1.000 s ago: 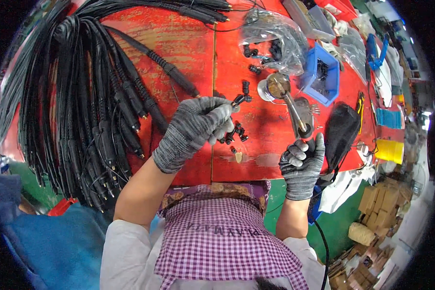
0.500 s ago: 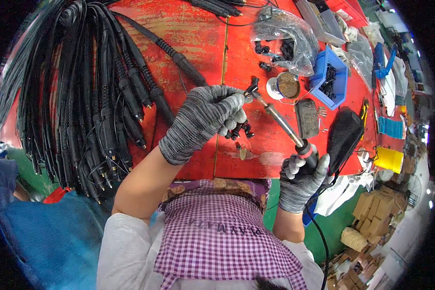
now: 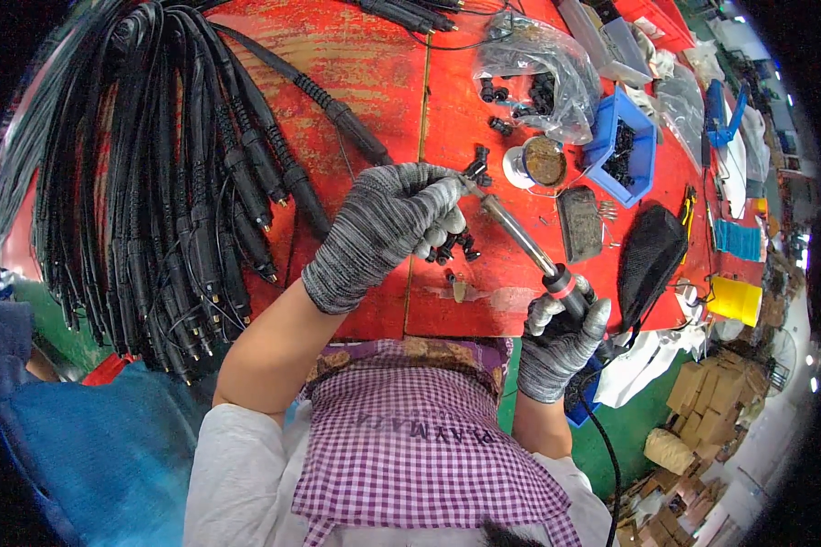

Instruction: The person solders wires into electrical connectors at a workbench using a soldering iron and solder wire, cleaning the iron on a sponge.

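Though aslant, soldering iron handle [image 3: 568, 296] within the right hand [image 3: 558, 351].

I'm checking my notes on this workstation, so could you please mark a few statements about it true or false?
1. The right hand holds a soldering iron, pointed toward the left hand. True.
2. The left hand is bare. False: it wears a grey glove.
3. The blue bin holds small black parts. True.
4. The large black cable bundle lies at the person's right. False: it lies at the left.
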Action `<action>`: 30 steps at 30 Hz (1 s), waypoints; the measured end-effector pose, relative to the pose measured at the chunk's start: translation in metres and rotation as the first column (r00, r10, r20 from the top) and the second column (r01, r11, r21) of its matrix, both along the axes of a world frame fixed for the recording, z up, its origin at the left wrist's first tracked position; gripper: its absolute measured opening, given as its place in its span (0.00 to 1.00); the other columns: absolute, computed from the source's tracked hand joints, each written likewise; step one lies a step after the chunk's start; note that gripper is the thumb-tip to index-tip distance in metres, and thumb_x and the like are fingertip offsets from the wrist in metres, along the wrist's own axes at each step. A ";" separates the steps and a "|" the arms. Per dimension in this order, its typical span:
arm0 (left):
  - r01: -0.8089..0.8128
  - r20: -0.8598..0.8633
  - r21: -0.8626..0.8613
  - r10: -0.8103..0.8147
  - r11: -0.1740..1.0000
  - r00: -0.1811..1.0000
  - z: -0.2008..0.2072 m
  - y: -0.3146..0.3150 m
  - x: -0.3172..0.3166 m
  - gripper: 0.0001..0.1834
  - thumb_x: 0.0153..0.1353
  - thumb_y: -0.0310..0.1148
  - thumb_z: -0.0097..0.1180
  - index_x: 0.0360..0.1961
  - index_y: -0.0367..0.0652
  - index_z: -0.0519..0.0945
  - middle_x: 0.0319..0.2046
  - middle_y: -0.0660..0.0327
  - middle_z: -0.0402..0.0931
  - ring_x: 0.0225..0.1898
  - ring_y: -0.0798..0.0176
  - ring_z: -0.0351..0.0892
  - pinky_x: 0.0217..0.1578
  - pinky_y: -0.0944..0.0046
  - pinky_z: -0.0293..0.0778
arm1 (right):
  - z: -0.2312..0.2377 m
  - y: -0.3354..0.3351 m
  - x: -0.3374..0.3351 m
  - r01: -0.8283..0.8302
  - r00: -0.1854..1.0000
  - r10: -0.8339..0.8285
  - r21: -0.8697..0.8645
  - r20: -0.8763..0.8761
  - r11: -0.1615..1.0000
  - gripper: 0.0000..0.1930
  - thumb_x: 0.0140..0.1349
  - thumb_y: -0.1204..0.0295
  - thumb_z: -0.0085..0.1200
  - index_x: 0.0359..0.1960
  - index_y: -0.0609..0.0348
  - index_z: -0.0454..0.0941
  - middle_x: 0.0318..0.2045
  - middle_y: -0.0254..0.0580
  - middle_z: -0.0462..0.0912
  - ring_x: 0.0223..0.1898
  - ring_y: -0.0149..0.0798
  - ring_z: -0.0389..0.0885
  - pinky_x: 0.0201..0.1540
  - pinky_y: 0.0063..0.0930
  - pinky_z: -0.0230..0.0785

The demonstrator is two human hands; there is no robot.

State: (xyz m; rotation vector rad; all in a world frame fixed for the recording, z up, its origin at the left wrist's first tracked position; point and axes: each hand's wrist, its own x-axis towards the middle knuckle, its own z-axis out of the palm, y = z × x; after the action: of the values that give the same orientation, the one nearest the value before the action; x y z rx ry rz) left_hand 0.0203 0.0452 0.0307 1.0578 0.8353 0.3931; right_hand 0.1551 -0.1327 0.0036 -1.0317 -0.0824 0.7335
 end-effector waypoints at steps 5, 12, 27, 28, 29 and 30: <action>-0.006 0.040 0.008 0.006 1.000 0.999 -0.002 -0.001 0.000 0.12 0.58 0.35 0.46 0.36 0.38 0.76 0.19 0.63 0.74 0.14 0.77 0.66 0.14 0.77 0.64 | -0.001 -0.001 0.001 -0.006 1.000 0.006 -0.002 0.001 1.000 0.24 0.58 0.52 0.41 0.39 0.64 0.69 0.17 0.43 0.74 0.14 0.33 0.69 0.16 0.20 0.61; 0.009 0.026 -0.016 -0.008 1.000 1.000 -0.002 0.000 0.000 0.12 0.58 0.35 0.47 0.35 0.38 0.76 0.19 0.62 0.74 0.14 0.76 0.67 0.14 0.77 0.65 | -0.003 -0.003 0.000 0.032 0.994 -0.027 -0.042 0.103 0.999 0.22 0.59 0.52 0.38 0.38 0.61 0.71 0.16 0.42 0.73 0.11 0.34 0.68 0.12 0.20 0.60; -0.007 0.041 0.004 0.007 1.000 0.999 0.001 0.000 0.000 0.11 0.57 0.34 0.47 0.32 0.37 0.77 0.18 0.63 0.74 0.14 0.76 0.66 0.14 0.77 0.63 | 0.006 -0.059 0.077 0.270 0.961 -0.273 0.056 0.037 0.961 0.23 0.55 0.49 0.43 0.33 0.60 0.72 0.16 0.40 0.73 0.10 0.31 0.66 0.10 0.19 0.58; -0.020 0.051 0.005 0.020 1.000 0.998 -0.001 -0.001 0.000 0.11 0.57 0.34 0.47 0.32 0.36 0.76 0.18 0.63 0.74 0.14 0.76 0.66 0.13 0.77 0.63 | 0.008 -0.066 0.088 0.230 0.970 -0.236 0.096 0.059 0.969 0.23 0.55 0.49 0.43 0.33 0.59 0.72 0.16 0.40 0.72 0.10 0.31 0.65 0.10 0.19 0.57; -0.030 0.064 0.006 0.030 1.000 0.998 -0.001 -0.002 0.000 0.11 0.57 0.33 0.47 0.32 0.35 0.76 0.18 0.62 0.74 0.14 0.76 0.66 0.13 0.77 0.63 | 0.010 -0.072 0.094 0.190 0.976 -0.202 0.134 0.085 0.973 0.23 0.55 0.49 0.43 0.32 0.59 0.72 0.15 0.40 0.72 0.10 0.30 0.65 0.10 0.18 0.57; -0.016 0.076 0.021 0.014 1.000 0.997 0.002 -0.002 0.003 0.11 0.57 0.32 0.46 0.33 0.34 0.75 0.18 0.63 0.73 0.14 0.76 0.66 0.13 0.77 0.61 | 0.023 -0.064 0.091 0.387 0.910 -0.390 0.049 0.142 0.921 0.23 0.55 0.49 0.42 0.31 0.60 0.71 0.13 0.37 0.70 0.09 0.29 0.64 0.09 0.16 0.56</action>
State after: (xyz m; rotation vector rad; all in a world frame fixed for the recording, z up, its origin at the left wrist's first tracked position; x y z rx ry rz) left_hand 0.0238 0.0428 0.0326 1.0513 0.7734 0.4530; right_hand 0.2461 -0.1966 0.0269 -1.0429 -0.0109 0.2908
